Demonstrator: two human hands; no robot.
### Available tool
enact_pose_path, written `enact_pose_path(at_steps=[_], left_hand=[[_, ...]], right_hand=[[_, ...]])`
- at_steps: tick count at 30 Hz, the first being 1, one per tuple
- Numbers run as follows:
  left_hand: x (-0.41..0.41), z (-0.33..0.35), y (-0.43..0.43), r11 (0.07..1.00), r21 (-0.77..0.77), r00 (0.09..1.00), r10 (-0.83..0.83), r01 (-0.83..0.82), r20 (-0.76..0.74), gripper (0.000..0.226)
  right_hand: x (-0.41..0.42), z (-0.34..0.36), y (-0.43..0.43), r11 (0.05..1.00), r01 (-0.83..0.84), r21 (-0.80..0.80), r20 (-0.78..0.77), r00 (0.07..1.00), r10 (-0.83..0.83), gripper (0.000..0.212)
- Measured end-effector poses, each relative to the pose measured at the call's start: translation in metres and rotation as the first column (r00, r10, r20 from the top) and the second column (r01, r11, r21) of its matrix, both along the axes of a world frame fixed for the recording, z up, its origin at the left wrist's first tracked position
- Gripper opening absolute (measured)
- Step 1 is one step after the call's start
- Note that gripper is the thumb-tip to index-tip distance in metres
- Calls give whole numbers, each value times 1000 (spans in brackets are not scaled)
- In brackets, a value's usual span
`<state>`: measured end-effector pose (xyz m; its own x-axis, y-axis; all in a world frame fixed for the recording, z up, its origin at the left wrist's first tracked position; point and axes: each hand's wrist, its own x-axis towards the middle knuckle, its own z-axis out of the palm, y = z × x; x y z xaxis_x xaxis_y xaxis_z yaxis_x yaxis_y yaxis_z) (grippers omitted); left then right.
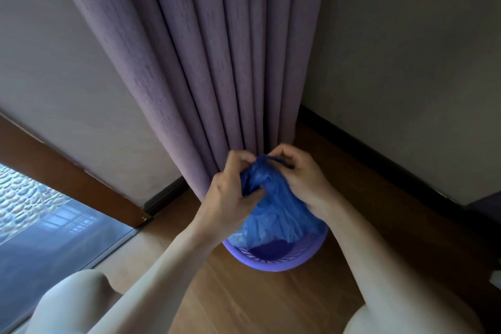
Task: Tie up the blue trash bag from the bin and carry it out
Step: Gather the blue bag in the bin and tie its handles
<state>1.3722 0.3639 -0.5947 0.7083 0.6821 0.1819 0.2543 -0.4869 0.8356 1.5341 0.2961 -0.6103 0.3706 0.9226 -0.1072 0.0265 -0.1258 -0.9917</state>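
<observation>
The blue trash bag (276, 206) stands gathered into a bunch above the purple slotted bin (273, 260), its lower part still inside the rim. My left hand (230, 190) grips the bag's left side, fingers curled into the plastic near the neck. My right hand (298, 173) pinches a twisted strand of the bag's top at the right. Both hands meet at the neck of the bag, which hides what is inside it.
A purple pleated curtain (211, 62) hangs right behind the bin, touching the wooden floor (271, 301). White walls with dark skirting meet in the corner at the right. A glass pane (40, 225) with a wooden frame lies at the left. My knees show at the bottom.
</observation>
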Motion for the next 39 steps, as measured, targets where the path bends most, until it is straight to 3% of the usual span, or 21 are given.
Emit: enact_pose_path(at_steps=[3, 6, 8, 10, 12, 17, 19, 21, 22, 24, 27, 29, 31, 33, 35, 39], left_hand=[[-1, 4, 4, 993, 110, 999, -28, 31, -33, 60], [0, 2, 11, 952, 291, 994, -74, 96, -85, 39], [1, 0, 12, 930, 348, 988, -73, 118, -138, 30], [3, -2, 11, 921, 368, 977, -55, 130, -208, 27], [6, -3, 13, 926, 353, 971, -48, 132, -235, 25], [15, -3, 17, 986, 159, 974, -1, 37, -225, 16], [17, -1, 18, 998, 53, 968, -9, 23, -252, 7], [19, 3, 19, 991, -136, 966, -49, 14, -254, 14], [18, 5, 18, 957, -290, 972, -73, 5, -225, 18], [15, 5, 15, 789, -615, 988, -94, -1, -123, 17], [7, 1, 12, 488, -870, 996, -79, 66, 31, 12], [4, -3, 10, 353, -930, 995, -38, 103, 95, 11], [3, -6, 7, 284, -952, 993, 1, 115, 120, 4], [2, -9, 5, 247, -962, 991, 43, 115, 130, 17], [2, -11, 5, 240, -966, 991, 66, 100, 119, 25], [1, -11, 7, 328, -941, 996, 10, 83, 91, 15]], right_hand=[[1, 3, -2, 995, -71, -72, 33, 997, 73, 5], [10, 8, -5, 976, -172, -130, 205, 959, 197, 13], [16, 12, -9, 953, -244, -181, 389, 872, 297, 15], [19, 16, -16, 928, -248, -279, 594, 715, 370, 28], [17, 22, -21, 921, -220, -322, 685, 617, 387, 44], [6, 22, -24, 947, -220, -235, 693, 645, 322, 56], [7, 18, -25, 959, -179, -220, 701, 655, 284, 44], [11, 18, -25, 972, -120, -200, 713, 663, 228, 25], [13, 18, -26, 977, -97, -191, 717, 666, 206, 19], [15, 16, -25, 982, -79, -171, 725, 665, 180, 18], [11, 10, -20, 985, -89, -148, 738, 653, 170, 24], [9, 7, -16, 991, -85, -103, 781, 610, 133, 27], [8, 9, -15, 997, -79, -22, 813, 579, 64, 28], [8, 14, -17, 994, -98, 50, 819, 573, 15, 28], [8, 17, -21, 980, -180, 85, 831, 556, 30, 22], [5, 13, -23, 966, -248, 68, 837, 542, 80, 15]])
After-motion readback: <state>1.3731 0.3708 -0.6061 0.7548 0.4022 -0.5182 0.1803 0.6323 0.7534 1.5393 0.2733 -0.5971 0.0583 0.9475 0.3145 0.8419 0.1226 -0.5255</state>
